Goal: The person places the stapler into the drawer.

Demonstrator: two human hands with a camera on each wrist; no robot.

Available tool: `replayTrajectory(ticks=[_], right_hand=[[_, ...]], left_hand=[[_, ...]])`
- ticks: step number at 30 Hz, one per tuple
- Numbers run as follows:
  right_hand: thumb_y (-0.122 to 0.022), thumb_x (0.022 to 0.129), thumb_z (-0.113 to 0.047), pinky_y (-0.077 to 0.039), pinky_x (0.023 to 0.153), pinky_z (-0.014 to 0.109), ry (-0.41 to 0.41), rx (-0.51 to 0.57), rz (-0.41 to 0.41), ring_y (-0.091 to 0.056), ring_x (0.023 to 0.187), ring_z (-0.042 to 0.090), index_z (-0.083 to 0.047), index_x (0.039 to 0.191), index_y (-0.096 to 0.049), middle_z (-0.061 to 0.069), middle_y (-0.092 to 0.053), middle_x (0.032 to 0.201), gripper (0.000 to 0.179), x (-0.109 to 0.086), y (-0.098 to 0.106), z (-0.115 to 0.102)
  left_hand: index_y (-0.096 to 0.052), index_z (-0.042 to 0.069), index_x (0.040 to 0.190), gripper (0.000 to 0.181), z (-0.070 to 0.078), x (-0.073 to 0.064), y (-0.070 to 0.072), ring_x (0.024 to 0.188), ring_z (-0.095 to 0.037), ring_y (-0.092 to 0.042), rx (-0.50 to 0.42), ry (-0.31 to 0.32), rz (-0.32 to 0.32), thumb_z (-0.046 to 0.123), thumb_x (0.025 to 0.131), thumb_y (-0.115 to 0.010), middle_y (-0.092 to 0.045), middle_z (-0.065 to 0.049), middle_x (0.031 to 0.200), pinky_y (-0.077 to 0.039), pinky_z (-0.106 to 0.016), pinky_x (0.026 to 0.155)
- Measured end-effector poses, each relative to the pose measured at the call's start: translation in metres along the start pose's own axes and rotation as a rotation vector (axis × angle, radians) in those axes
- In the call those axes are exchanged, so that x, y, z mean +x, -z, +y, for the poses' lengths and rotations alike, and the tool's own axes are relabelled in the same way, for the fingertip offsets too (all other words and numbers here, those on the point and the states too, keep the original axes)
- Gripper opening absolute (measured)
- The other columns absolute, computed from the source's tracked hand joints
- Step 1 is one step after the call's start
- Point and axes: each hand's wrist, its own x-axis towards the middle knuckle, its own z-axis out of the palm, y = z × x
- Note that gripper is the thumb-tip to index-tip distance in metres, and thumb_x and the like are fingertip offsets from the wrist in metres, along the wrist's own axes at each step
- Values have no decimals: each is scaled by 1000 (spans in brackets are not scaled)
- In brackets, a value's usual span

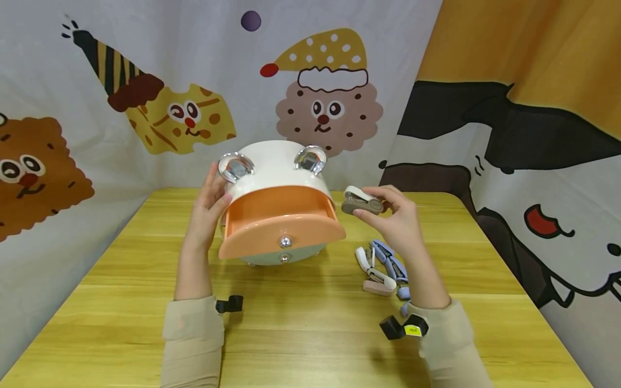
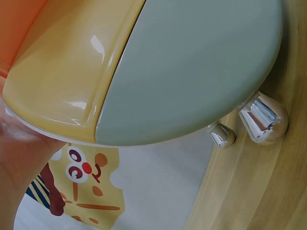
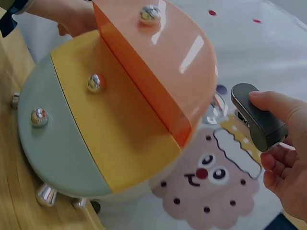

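A rounded white box point(image 1: 274, 161) has its orange top drawer point(image 1: 262, 234) pulled out; its 2 lower drawers point(image 3: 127, 124), yellow and green, sit closed. A white-and-grey stapler point(image 1: 361, 203) is held up near its right side.

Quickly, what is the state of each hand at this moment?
Left hand: open, touching the side of the drawer box.
Right hand: closed, pinching a small stapler.

Both forearms point(image 1: 193, 275) reach forward from beige sleeves point(image 1: 194, 342). The left hand point(image 1: 206, 213) points upward, thumb spread from its fingers — the right hand point(image 1: 397, 216) angles inward, thumb and fingers set in a pinch.
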Motion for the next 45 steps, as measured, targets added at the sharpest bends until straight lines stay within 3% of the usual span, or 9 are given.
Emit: replayTrajectory(ticks=[6, 11, 18, 25, 31, 45], right_hand=[[-82, 74, -5, -40, 67, 29, 9, 2, -41, -48, 79, 19, -4, 110, -71, 5, -61, 92, 37, 13, -11, 9], [-84, 74, -11, -40, 68, 33, 49, 1, -104, -49, 79, 16, -7, 109, -72, 4, -62, 91, 38, 24, -22, 2], [-84, 75, -19, -40, 69, 36, 19, -41, -195, -46, 79, 16, -11, 111, -71, 1, -60, 92, 39, 35, -37, -8], [-83, 75, -16, -43, 71, 35, 37, -26, -224, -49, 81, 16, -9, 110, -71, 1, -63, 95, 39, 40, -48, -9], [-83, 74, -15, -43, 69, 33, 57, 1, -263, -50, 81, 17, -8, 110, -71, 1, -66, 101, 39, 39, -57, -9], [-80, 78, -15, -41, 71, 39, 72, -7, -232, -52, 84, 27, -6, 110, -70, 9, -65, 94, 35, 37, -57, -13]], left_hand=[[-24, 28, 153, 66, 0, 1, 0, 128, -27, -41, -2, 11, 5, 2, 97, -48, -34, -22, 148, -40, -25, 99], [-24, 29, 153, 66, 0, 1, 0, 129, -28, -40, -1, 23, 4, 3, 98, -49, -33, -21, 149, -40, -25, 100], [-24, 31, 153, 65, 0, -1, 1, 129, -28, -40, 15, 36, 11, 4, 98, -49, -34, -20, 149, -40, -25, 100], [-22, 25, 153, 66, -1, 0, 1, 130, -29, -39, 17, 38, 11, 4, 98, -49, -35, -20, 148, -39, -25, 100], [-24, 30, 153, 66, 0, 0, 1, 127, -27, -41, 12, 36, 8, 4, 98, -49, -35, -21, 148, -39, -24, 100], [-25, 32, 152, 66, 0, 0, 1, 128, -27, -41, 1, 30, 2, 3, 98, -48, -34, -22, 148, -39, -24, 100]])
